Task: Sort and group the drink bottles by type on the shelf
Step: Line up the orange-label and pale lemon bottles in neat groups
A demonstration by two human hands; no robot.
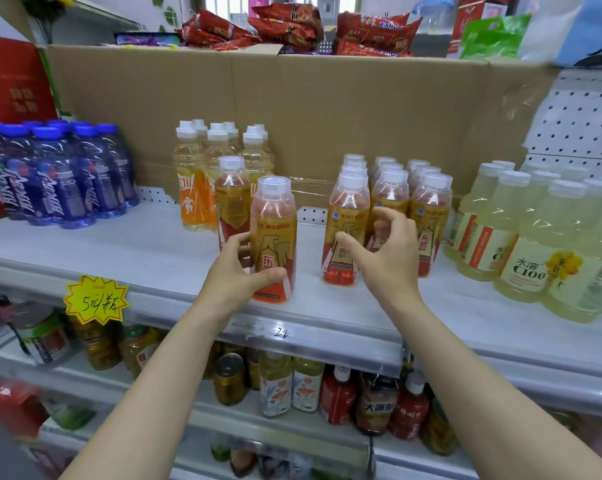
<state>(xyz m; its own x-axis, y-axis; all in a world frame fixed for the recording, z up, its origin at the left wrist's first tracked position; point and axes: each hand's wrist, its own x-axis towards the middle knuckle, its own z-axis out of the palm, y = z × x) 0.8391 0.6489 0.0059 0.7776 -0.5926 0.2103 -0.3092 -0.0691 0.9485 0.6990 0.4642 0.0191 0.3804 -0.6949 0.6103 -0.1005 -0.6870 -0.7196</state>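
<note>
The left hand (pixel 238 268) wraps the lower label of a gold-and-red labelled clear plastic energy-drink bottle with a white cap (pixel 273 244), thumb across the front and fingers curled round the far side; the bottle stands upright on the white metal shelf (pixel 154 251), near the front edge. A second bottle of the same kind (pixel 233 199) stands just behind those fingers. The right hand (pixel 384 254) holds nothing: its fingers are spread and half curled, just in front of the matching block of gold-and-red bottles (pixel 389 202), and whether the fingertips touch the front bottle I cannot tell

The held bottle looks full of amber liquid, so I judge it fairly heavy and stiff, with a slick film label; a grip round the straight lower body, as now, suits it better than the narrow neck

Further from the fingers stand taller yellow-and-orange bottles (pixel 206 174), a shrink-wrapped pack of blue bottles (pixel 60 174) to the left and pale lemon bottles (pixel 535 237) to the right, all capped and filled
</note>
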